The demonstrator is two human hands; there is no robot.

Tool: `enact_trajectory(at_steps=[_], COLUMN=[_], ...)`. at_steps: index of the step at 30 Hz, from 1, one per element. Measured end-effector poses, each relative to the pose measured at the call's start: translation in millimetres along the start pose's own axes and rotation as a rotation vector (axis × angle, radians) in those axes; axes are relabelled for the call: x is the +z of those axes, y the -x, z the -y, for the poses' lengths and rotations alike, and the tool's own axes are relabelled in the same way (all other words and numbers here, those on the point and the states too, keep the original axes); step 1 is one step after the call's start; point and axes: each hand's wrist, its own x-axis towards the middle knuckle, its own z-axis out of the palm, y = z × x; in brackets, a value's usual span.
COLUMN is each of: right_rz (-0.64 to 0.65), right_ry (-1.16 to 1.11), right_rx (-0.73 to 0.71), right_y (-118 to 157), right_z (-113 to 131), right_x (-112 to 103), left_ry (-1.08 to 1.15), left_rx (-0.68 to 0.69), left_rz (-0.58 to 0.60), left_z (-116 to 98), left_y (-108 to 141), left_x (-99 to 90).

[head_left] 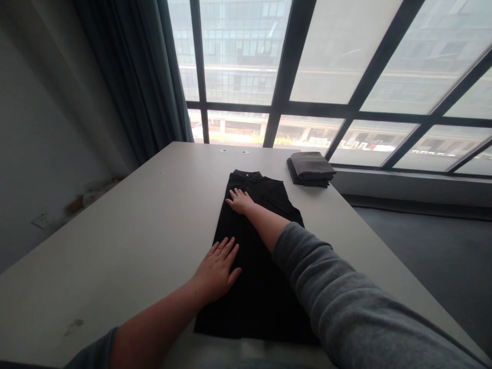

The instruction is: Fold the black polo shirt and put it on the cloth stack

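Both our hands lie flat on the black garment (pixel 261 266), which is spread lengthwise at the centre of the frame on the white table (pixel 146 230). Our left hand (pixel 217 269) presses its left edge, fingers straight and close together. Our right hand (pixel 240 201) rests higher up, near the waistband, fingers slightly spread. We see a folded grey stack (pixel 310 168) at upper right, well apart.

One black garment (pixel 261 256) on one table (pixel 134 246), one folded grey stack (pixel 310 168), two hands.
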Motion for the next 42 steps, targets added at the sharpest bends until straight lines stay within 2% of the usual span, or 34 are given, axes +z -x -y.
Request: enact_trajectory(at_steps=[7,13,20,26,30,38,42], right_rz=[0.018,-0.029,-0.060,-0.024,0.009,0.075,0.003], right_ry=[0.020,0.024,0.065,0.095,0.079,0.129,0.190], right_rx=[0.096,0.119,0.115,0.112,0.140,0.194,0.148], right_y=[-42,-49,-60,-86,-103,-112,-106], right_z=[-23,-26,-39,-55,-63,-60,-53], right_x=[-6,1,-8,-15,-13,-21,-24], left_ry=[0.048,0.114,0.147,0.182,0.195,0.196,0.166], left_rx=[0.031,0.156,0.156,0.156,0.166,0.168,0.136], left_rz=[0.024,0.109,0.112,0.154,0.139,0.131,0.115], left_z=[-6,-18,-22,-22,-22,-26,-23], left_y=[5,14,16,16,17,23,18], left_x=[-5.5,-11.2,-10.7,-18.0,-18.6,-19.5,-19.7])
